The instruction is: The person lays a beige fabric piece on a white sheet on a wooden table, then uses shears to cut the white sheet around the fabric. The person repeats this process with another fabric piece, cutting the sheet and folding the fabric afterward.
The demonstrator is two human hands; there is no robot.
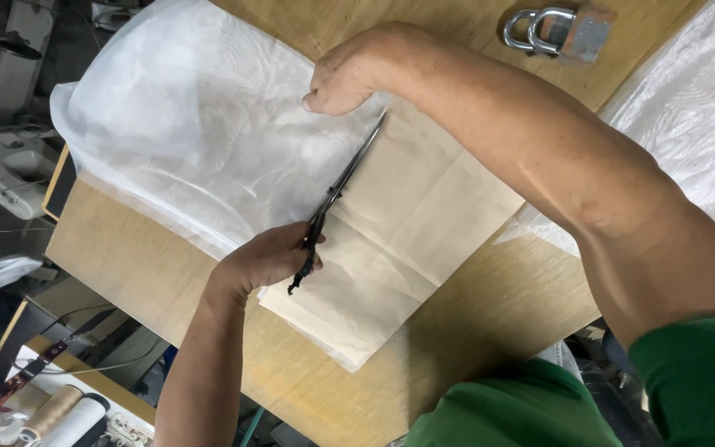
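While white cloth [192, 124] is spread over the left of the wooden table [126, 257], black scissors [337, 194] are gripped by the left hand [271, 257], fingers closed round the handles, the blades laid along the edge where cloth meets beige paper [411, 223]. Further right, the paper's far corner is pressed down by the right hand [345, 74], curled into a fist. Two padlocks [560, 33] are seen beyond, near more cloth.
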